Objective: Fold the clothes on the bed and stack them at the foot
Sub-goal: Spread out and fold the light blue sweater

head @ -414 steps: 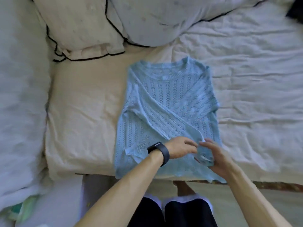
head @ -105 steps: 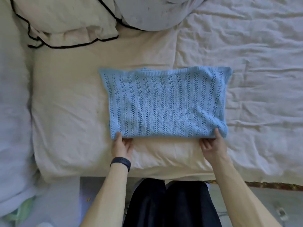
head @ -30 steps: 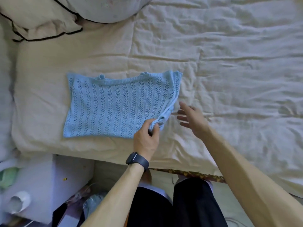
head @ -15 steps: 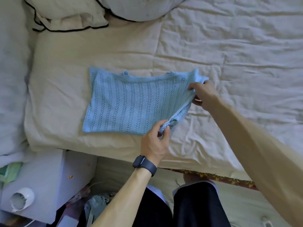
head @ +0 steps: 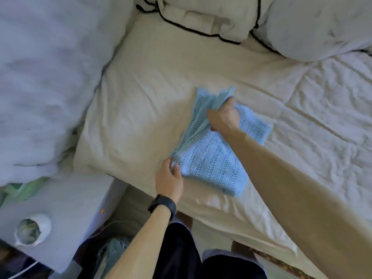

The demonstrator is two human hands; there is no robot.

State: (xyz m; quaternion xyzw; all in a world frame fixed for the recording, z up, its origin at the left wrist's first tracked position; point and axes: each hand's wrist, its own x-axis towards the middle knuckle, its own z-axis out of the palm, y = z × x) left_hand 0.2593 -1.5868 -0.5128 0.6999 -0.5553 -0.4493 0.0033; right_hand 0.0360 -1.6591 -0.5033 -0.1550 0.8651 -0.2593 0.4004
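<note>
Head view: left hand [head: 170,178] pinches the near corner, right hand [head: 223,117] grips the far corner of the blue sweater [head: 211,160], mid-fold on the bed [head: 157,77]; advisable to lower both corners level, edges flush.

Both hands, left [head: 168,179] and right [head: 223,116], pinch the blue sweater [head: 211,158] on the bed [head: 141,97].
</note>
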